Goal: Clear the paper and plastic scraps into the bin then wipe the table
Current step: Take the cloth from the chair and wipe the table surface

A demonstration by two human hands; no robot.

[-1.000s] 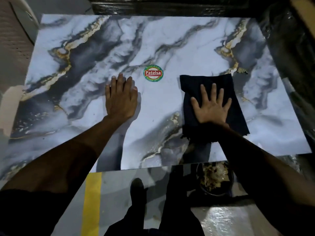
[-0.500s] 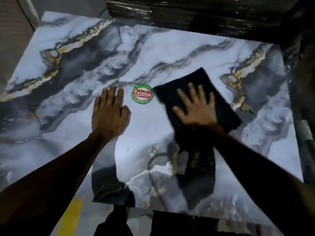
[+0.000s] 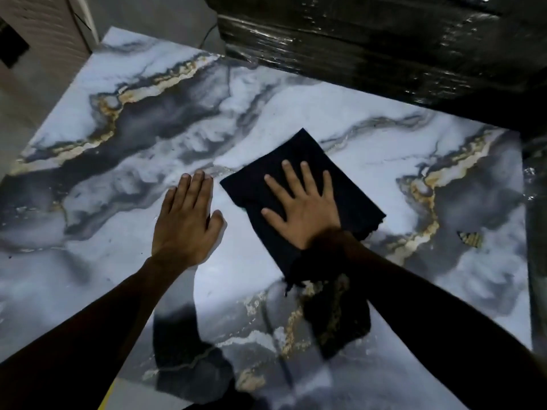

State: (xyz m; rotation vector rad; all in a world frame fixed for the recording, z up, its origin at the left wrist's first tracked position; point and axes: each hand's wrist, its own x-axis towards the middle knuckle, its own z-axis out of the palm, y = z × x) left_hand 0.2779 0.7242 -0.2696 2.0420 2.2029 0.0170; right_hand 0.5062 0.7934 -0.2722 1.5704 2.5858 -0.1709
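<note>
Presently: marble-patterned table, one. Dark cloth, one, lying flat near the table's centre. Right hand presses on the cloth, fingers straight and spread, grip wide. Left hand at the cloth's 9 o'clock, flat on bare table, grip wide, holding nothing. Black plastic-wrapped stack at 1 o'clock.

A storeroom or warehouse corner, going by the goods stacked around.

A tall stack wrapped in black stretch film is standing right against the far edge of a marble-patterned table, more wrapped material is running down its right side, and a plain wall with a pale, ribbed-looking panel is showing at upper left; light is falling dim and uneven over it all.
</note>
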